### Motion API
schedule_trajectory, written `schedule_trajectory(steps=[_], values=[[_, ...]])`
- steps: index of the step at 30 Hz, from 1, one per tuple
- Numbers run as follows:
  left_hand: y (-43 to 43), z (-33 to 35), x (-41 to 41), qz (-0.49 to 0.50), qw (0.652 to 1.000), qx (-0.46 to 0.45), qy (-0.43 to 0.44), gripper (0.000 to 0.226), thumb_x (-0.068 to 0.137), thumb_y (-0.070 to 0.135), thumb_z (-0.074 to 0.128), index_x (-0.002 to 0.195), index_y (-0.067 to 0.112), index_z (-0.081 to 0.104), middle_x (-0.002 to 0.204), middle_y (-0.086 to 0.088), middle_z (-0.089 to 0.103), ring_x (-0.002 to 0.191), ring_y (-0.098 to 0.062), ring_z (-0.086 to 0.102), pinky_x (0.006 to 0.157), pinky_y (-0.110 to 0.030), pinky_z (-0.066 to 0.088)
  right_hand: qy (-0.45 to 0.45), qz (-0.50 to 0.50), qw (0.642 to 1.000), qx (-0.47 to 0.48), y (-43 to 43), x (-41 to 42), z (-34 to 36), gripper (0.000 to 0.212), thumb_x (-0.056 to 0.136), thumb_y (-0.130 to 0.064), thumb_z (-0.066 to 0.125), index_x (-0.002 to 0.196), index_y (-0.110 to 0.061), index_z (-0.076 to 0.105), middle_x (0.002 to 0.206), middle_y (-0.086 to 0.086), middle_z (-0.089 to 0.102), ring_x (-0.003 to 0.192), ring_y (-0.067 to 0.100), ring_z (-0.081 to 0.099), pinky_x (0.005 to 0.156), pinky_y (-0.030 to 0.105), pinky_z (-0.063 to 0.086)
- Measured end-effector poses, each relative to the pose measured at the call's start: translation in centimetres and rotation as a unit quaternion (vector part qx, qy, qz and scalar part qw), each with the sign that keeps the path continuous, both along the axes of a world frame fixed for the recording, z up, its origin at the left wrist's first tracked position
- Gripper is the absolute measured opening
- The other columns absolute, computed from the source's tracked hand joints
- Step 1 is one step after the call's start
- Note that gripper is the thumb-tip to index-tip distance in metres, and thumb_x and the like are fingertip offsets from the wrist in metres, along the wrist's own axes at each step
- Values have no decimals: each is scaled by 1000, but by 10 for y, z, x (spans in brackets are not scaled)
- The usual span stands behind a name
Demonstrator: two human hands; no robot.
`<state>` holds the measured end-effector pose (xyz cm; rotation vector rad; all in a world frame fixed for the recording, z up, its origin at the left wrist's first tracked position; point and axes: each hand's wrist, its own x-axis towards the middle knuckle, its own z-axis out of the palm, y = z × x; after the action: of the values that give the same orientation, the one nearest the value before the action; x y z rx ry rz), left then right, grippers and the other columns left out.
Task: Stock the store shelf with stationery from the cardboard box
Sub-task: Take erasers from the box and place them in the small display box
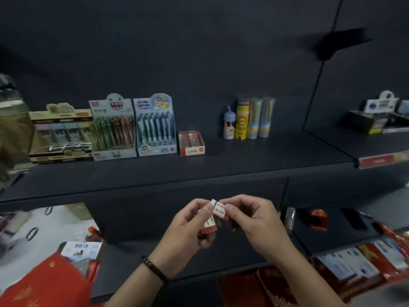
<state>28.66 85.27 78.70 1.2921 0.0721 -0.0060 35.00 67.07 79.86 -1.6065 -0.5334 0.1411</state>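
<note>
Both hands are raised in front of the dark store shelf [221, 165], just below its front edge. My left hand [190, 224] grips a small white-and-red eraser [209, 224] between thumb and fingers. My right hand [254, 220] pinches a second white-and-red eraser [219, 210] that touches the first. On the shelf stands a small open red-and-white eraser box [191, 143]. Left of it are two pen display boxes [135, 127] and a tan display box [60, 135]. The cardboard box is out of view.
Several upright tubes [250, 118] stand right of the eraser box, with bare shelf between and in front. Another shelf section [376, 147] at right carries dark boxes. Red packets [354, 262] fill the lower shelf at right; red paper [44, 282] and loose items lie lower left.
</note>
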Motion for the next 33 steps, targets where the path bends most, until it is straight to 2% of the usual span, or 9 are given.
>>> schedule_trajectory(steps=[5, 10, 14, 17, 19, 23, 27, 30, 33], values=[[39, 4, 43, 52, 998, 20, -12, 27, 102, 30, 62, 109, 4, 64, 89, -17, 63, 65, -22, 49, 61, -35, 32, -22, 14, 1000, -9, 44, 50, 8, 9, 95, -18, 78, 96, -25, 83, 86, 4, 79, 76, 24, 73, 69, 39, 62], [67, 18, 107, 95, 995, 17, -27, 28, 94, 33, 69, 99, 7, 63, 87, -15, 62, 69, -21, 50, 62, -35, 32, -191, 12, 978, -88, 76, 119, 15, 33, 80, -17, 92, 108, -29, 80, 103, -16, 67, 88, 12, 72, 73, 23, 59], [95, 24, 160, 105, 993, 58, -23, 19, 96, 34, 69, 101, 16, 71, 90, -12, 69, 74, -23, 54, 64, -34, 39, -282, 20, 954, -103, 96, 190, 23, 32, 84, -17, 89, 113, -25, 80, 100, -18, 70, 91, 9, 71, 74, 21, 57], [117, 21, 188, 125, 986, 109, -38, 11, 100, 20, 67, 110, 17, 70, 83, -8, 66, 70, -23, 51, 62, -34, 38, -246, 23, 963, -105, 110, 238, 27, 24, 87, -15, 86, 106, -29, 81, 97, -17, 72, 91, 10, 71, 77, 24, 57], [133, 18, 203, 133, 976, 164, -46, 19, 101, 11, 67, 117, 20, 68, 80, -8, 64, 68, -21, 54, 64, -35, 43, -233, 0, 962, -143, 121, 269, 29, 20, 89, -18, 84, 105, -31, 81, 97, -20, 72, 95, 3, 69, 81, 18, 55], [169, 12, 234, 135, 965, 220, -44, 22, 101, 11, 67, 122, 15, 62, 82, -6, 72, 71, -18, 62, 68, -33, 50, -222, -17, 951, -212, 151, 320, 36, 10, 92, -21, 81, 99, -28, 79, 97, -20, 75, 94, -8, 68, 80, 10, 52], [196, 8, 258, 130, 958, 250, -55, 18, 101, 18, 68, 114, 8, 63, 84, -11, 75, 72, -23, 68, 69, -33, 55, -220, -13, 931, -292, 194, 355, 35, 2, 94, -28, 80, 94, -28, 78, 98, -16, 75, 88, -5, 67, 74, 11, 48], [200, -2, 262, 164, 959, 224, -62, 17, 100, 12, 68, 116, 9, 64, 86, -13, 77, 78, -28, 74, 71, -36, 60, -228, -2, 918, -324, 222, 374, 25, 8, 96, -26, 77, 101, -21, 81, 105, -7, 77, 92, 3, 68, 79, 11, 50], [202, -10, 263, 163, 969, 163, -83, 16, 99, 4, 67, 115, 3, 65, 85, -17, 76, 77, -31, 73, 71, -41, 61, -212, 6, 918, -335, 238, 382, 13, 8, 96, -29, 78, 99, -27, 84, 106, -8, 79, 95, 5, 70, 91, 26, 58]])
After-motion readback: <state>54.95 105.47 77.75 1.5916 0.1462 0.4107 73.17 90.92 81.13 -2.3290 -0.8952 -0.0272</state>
